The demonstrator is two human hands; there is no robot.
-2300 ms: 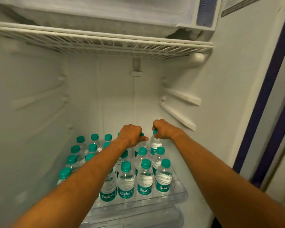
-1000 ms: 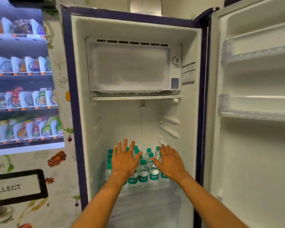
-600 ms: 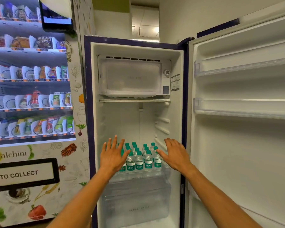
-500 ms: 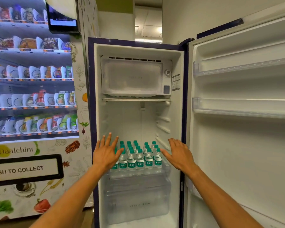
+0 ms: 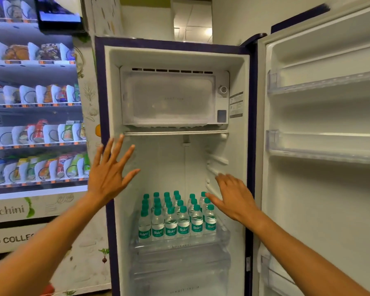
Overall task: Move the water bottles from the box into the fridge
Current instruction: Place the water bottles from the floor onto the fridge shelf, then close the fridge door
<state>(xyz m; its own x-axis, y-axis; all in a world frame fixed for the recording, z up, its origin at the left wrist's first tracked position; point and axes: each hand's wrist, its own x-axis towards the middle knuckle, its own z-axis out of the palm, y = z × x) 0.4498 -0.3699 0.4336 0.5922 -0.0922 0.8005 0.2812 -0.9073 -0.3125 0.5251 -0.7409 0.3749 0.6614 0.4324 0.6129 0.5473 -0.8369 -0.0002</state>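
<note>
Several small water bottles (image 5: 176,218) with green caps and green labels stand in rows on the clear lower shelf (image 5: 179,242) of the open fridge (image 5: 247,124). My left hand (image 5: 109,174) is raised in front of the fridge's left edge, fingers spread and holding nothing. My right hand (image 5: 235,198) hovers to the right of the bottles with straight fingers, also holding nothing. The box is not in view.
The fridge door (image 5: 325,146) stands open on the right with bare door racks. A frosted freezer compartment (image 5: 169,99) sits at the top and a clear drawer (image 5: 179,272) below the bottles. A snack vending machine (image 5: 30,124) stands to the left.
Both hands let go of the bottle caps and drew back out of the fridge with fingers spread. The view pulled away from the shelf. My left hand has risen higher.
</note>
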